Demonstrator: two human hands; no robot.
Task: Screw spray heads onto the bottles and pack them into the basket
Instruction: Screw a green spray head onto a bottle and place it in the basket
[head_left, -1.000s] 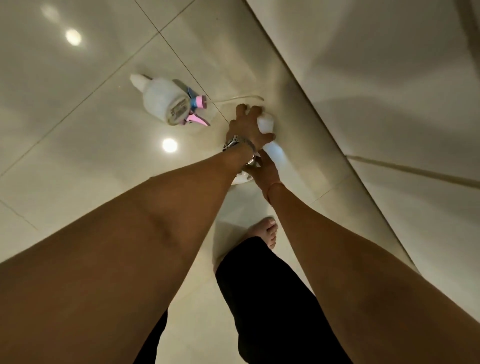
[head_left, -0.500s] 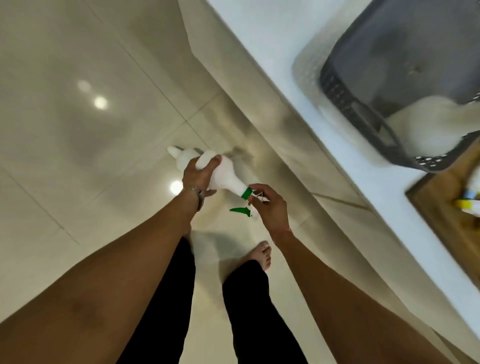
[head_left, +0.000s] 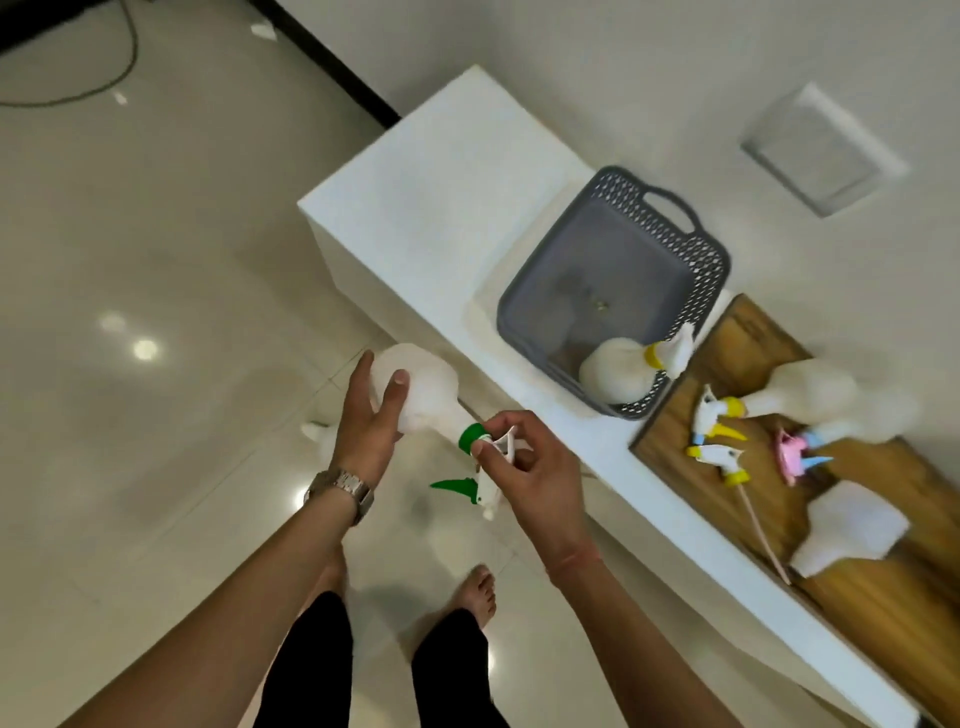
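Over the glossy tiled floor (head_left: 156, 234), the left hand (head_left: 363, 431) wraps the round body of a white plastic spray bottle (head_left: 421, 395) held on its side. Just right of it, the right hand (head_left: 530, 467) pinches the green-and-white trigger spray head (head_left: 480, 467) at the bottle's neck. Farther right of that hand, on the white worktop (head_left: 441, 171), a grey perforated plastic basket (head_left: 618, 280) holds a white bottle with a yellow-collared head (head_left: 623, 371). Beyond it, a wooden board (head_left: 779, 488) carries more white bottles (head_left: 821, 400) and loose yellow and pink spray heads (head_left: 722, 452).
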